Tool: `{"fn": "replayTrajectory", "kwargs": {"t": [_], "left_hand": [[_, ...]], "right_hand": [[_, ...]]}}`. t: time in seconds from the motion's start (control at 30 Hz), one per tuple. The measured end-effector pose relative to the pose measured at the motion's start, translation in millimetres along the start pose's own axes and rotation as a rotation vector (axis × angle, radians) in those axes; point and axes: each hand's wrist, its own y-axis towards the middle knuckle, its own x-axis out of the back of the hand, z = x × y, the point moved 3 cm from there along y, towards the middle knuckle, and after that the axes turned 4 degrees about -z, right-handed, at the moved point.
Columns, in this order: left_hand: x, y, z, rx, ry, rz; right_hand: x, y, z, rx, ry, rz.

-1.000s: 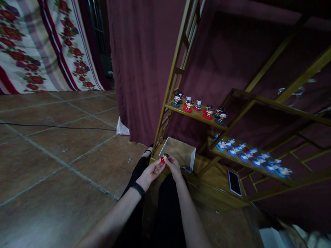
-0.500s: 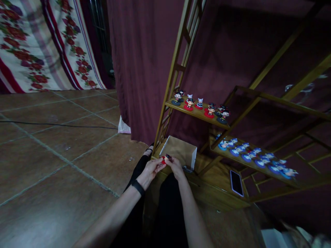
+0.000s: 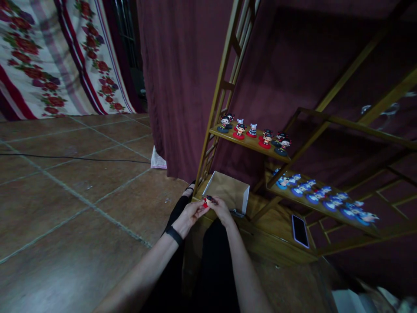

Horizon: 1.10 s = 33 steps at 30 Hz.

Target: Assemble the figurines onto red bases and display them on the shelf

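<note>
Between my two hands is a small figurine [image 3: 207,200] with dark hair and a red base. My left hand [image 3: 193,213], with a dark band at the wrist, pinches it by the red base. On its other side, the fingers of my right hand [image 3: 220,209] close on the upper part. Just beyond my hands lies an open cardboard box [image 3: 228,184] with white outer sides, on the low wooden surface. Similar figurines on red and dark bases, such as a red-based figurine [image 3: 240,131], stand on the wooden shelf above.
Blue-based figurines [image 3: 302,188] line a lower shelf [image 3: 339,213] to the right. A phone [image 3: 300,231] lies on the wooden base below it. Slanting shelf posts [image 3: 224,84] rise beside the box. A black cable [image 3: 74,158] crosses the tiled floor at left.
The figurine has turned slightly between my fingers, with its head shifted a little to the left. The whole view has drifted slightly; both hands keep their hold.
</note>
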Motion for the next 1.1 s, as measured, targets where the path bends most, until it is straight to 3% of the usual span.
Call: {"fn": "replayTrajectory", "kwargs": {"t": [0.27,0.53,0.77,1.1], "left_hand": [[-10.7,1.2,-7.1,-0.076,0.003,0.05],[-8.1,6.5,-0.4,-0.018,0.036,0.038],[-7.8,5.3,-0.7,0.006,0.078,0.009],[-7.8,0.8,-1.8,-0.017,0.119,0.038]], "right_hand": [[-0.3,-6.0,-1.3,-0.115,0.286,-0.15],[-5.8,-12.3,13.9,-0.131,0.232,-0.067],[-4.6,-9.8,10.4,-0.141,0.228,-0.075],[-4.0,-9.3,8.2,-0.03,0.252,-0.086]]}}
